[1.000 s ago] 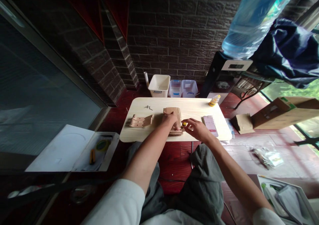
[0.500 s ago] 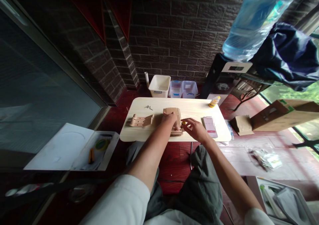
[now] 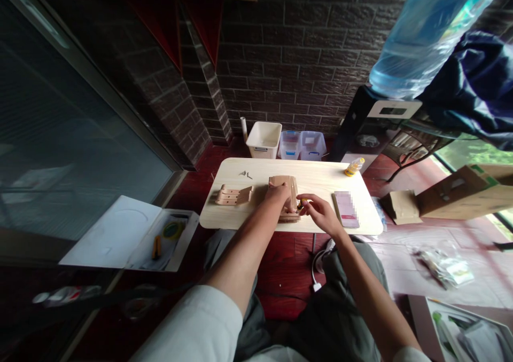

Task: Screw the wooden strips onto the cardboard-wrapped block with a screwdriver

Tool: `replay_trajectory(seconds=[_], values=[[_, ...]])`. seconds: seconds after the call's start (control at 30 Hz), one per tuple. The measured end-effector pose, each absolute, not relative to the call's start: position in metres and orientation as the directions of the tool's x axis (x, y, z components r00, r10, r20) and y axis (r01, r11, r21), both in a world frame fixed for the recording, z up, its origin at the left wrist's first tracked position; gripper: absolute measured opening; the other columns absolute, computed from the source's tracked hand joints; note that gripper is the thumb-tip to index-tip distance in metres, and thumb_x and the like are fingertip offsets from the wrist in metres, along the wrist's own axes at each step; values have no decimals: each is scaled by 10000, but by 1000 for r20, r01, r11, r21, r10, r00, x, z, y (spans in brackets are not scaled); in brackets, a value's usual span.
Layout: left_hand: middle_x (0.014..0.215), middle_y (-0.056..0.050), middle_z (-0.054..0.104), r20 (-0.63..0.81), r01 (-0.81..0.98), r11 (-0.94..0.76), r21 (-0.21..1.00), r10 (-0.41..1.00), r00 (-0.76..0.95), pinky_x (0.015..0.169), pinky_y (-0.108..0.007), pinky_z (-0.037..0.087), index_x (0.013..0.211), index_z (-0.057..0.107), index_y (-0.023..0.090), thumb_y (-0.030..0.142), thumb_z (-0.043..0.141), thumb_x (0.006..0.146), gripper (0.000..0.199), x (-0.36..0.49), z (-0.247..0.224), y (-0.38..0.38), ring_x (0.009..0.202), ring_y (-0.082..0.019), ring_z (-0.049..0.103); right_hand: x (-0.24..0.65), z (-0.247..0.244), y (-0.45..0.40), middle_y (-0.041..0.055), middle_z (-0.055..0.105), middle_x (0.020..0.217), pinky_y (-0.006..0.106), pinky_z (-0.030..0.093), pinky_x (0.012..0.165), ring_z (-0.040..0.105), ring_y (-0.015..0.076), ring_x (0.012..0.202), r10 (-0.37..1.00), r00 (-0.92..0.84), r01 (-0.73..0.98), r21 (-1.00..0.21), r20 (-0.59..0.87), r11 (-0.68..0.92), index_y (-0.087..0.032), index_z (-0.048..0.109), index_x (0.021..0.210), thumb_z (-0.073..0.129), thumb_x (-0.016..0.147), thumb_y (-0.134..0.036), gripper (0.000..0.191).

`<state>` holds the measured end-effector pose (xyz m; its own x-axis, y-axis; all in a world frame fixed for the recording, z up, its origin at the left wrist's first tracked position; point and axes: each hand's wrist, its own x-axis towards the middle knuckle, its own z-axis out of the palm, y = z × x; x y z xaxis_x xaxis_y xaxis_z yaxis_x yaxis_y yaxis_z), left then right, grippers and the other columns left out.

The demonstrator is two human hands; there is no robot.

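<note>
- While the left hand (image 3: pixel 276 193) lies curled over the top of the plywood assembly (image 3: pixel 287 187), its fingers wrap down the near side and seem to have hold of it.
- Right hand (image 3: pixel 319 213): thumb and forefinger are nearly closed, pinching a small yellow object (image 3: pixel 301 204) against the assembly's right side. The object is mostly hidden, so its kind cannot be told.
- Plywood assembly: pale, boxy, made of layered panels, sitting right of centre on the tabletop, between the two hands.
- Just left of it, well clear of the hands, lies a second plywood piece (image 3: pixel 234 195) with stacked slats.
- Beyond that, near the far edge, a few small metal screws (image 3: pixel 246 174) lie on the pale wooden table (image 3: pixel 240 217).
- Right of the hands, a smartphone (image 3: pixel 346 209) lies flat, its screen pixelated; a small plastic bottle (image 3: pixel 354 166) lies near the far corner.
- Past the far edge, on the red wood floor (image 3: pixel 280 276): a white plastic basket (image 3: pixel 263 139) and two clear lidded bins (image 3: pixel 300 145), against a dark brick wall (image 3: pixel 288 68).
- Floor, left: an open white case (image 3: pixel 136 234) holding yellow-handled pliers (image 3: pixel 156 247) and a roll of tape (image 3: pixel 173 229).
- Floor, right: cardboard pieces (image 3: pixel 401 207) and a plastic bag (image 3: pixel 444 266).
</note>
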<state>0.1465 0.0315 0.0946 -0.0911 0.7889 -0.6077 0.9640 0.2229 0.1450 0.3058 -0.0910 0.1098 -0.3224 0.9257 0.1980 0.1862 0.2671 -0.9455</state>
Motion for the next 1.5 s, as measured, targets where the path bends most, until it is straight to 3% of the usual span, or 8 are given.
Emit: replay_trajectory(seconds=[0.1,0.27,0.43,0.57,0.73,0.87,1.07,1.5], values=[[1625,-187,-76,-617,965,231,128,780,-105,1050,-614,442,1577,61,322,506,974,181,1678,147,93,35,1443,-551,132,310,112,-81,60,724,864,350,606,743,713,188,770,915,-371,121,-968,160,219,-177,638,1215,552,940,-527,454],[1632,-177,-94,-632,974,215,69,765,-124,1075,-584,420,1567,-38,344,602,935,287,1628,145,90,49,1447,-520,188,314,116,-65,83,731,965,361,600,781,716,190,814,901,-387,123,-958,194,259,-181,643,1209,529,956,-516,435],[1647,-147,-45,-623,977,202,67,773,-117,1083,-602,397,1567,2,366,562,948,293,1598,144,90,67,1450,-528,166,322,122,-47,74,742,917,377,594,816,724,210,871,864,-464,142,-947,193,287,-185,624,1258,491,978,-500,442],[1643,-154,-36,-618,976,207,71,777,-120,1096,-634,357,1569,36,367,519,966,281,1596,148,90,78,1448,-540,156,330,130,-26,83,737,1004,376,587,841,726,213,898,827,-539,141,-951,157,273,-193,638,1249,526,965,-479,418],[1649,-145,-63,-632,981,193,29,764,-132,1063,-620,409,1567,1,376,566,947,316,1580,152,87,82,1423,-554,225,343,137,-5,93,725,1055,369,581,846,715,214,928,782,-614,131,-962,109,237,-179,669,1196,573,939,-478,405],[1646,-130,-76,-619,977,211,23,771,-152,1047,-576,441,1568,60,380,568,938,349,1514,151,90,78,1431,-540,221,349,132,1,93,719,1059,392,571,873,694,218,952,800,-588,128,-963,117,235,-177,687,1157,603,919,-483,397],[1625,-177,-116,-611,977,207,60,781,-128,1058,-552,431,1573,72,350,620,931,199,1642,150,99,72,1413,-548,260,342,119,-10,94,724,1018,399,591,837,709,211,892,827,-552,21,-990,104,139,-180,666,1191,613,911,-498,426],[1625,-142,-83,-636,981,194,-26,754,-166,1084,-585,422,1557,12,376,622,927,284,1587,156,102,75,1407,-517,294,344,112,-16,75,739,924,416,582,881,717,204,894,831,-542,-39,-991,126,125,-186,628,1241,577,949,-471,412]])
